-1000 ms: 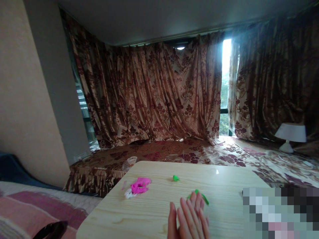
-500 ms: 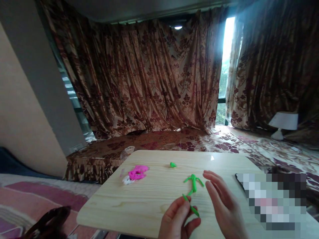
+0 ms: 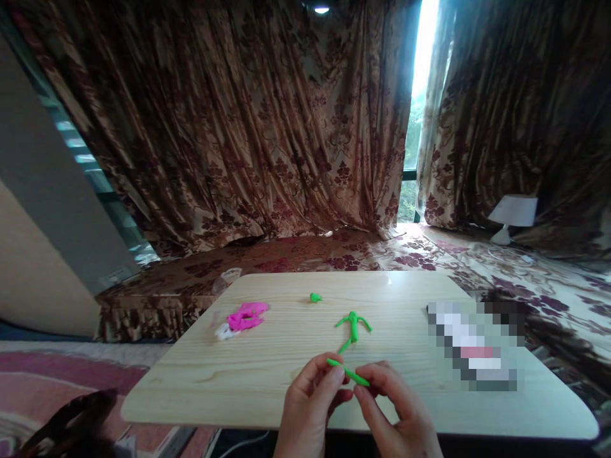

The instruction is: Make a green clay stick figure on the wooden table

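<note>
Head view shows the right hand [image 3: 400, 397], free half a second ago, now pinching the strip's [image 3: 350, 372] right end, the left hand [image 3: 311, 393] pinching farther left, so both steady it just nearer than the figure [image 3: 354, 329].

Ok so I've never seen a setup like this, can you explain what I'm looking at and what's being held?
There's no machine here, just a person's bare hands. The view comes from a camera worn on their head, looking forward and down. The left hand and right hand pinch a thin green strip between them. On the pale table lie a green figure-like shape, a small green lump, a crumpled pink piece beside something white, and a pixelated object at the right.
</note>
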`<act>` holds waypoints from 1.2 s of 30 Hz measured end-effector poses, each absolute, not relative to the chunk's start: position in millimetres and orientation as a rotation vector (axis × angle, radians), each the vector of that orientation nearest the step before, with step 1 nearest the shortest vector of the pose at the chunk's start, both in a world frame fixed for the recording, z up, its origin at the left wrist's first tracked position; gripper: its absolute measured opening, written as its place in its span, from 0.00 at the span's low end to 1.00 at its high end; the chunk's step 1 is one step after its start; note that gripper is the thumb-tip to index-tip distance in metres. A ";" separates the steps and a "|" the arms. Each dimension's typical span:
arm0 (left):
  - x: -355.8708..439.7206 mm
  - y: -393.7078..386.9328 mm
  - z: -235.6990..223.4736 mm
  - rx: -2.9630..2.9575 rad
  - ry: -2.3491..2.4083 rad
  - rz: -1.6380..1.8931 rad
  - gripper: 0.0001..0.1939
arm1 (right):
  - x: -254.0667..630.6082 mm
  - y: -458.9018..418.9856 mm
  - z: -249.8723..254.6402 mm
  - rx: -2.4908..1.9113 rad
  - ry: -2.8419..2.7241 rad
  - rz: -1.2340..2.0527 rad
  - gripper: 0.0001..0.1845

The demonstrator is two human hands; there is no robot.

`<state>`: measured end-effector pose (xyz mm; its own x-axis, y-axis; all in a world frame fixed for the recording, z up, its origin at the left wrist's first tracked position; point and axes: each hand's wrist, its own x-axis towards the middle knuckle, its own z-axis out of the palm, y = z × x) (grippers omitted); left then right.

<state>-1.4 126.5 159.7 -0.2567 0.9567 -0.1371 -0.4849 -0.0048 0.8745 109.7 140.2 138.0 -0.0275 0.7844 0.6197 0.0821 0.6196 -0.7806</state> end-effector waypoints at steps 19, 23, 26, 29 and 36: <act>8.0 118.2 157.3 0.783 1.142 1.483 0.09 | 116.8 133.9 125.5 -0.814 -1.568 0.556 0.12; 6.3 116.4 153.6 0.888 1.208 1.425 0.11 | 123.3 135.3 122.6 -0.829 -1.643 0.577 0.08; -7.1 124.9 154.1 1.045 1.350 1.425 0.12 | 137.7 147.6 122.7 -0.993 -1.705 0.444 0.07; -23.2 145.9 152.6 1.304 1.522 1.501 0.11 | 151.2 173.4 123.2 -1.161 -1.777 0.247 0.07; -28.0 194.3 142.7 1.784 1.591 1.389 0.09 | 145.0 226.1 119.3 -1.266 -2.001 0.125 0.08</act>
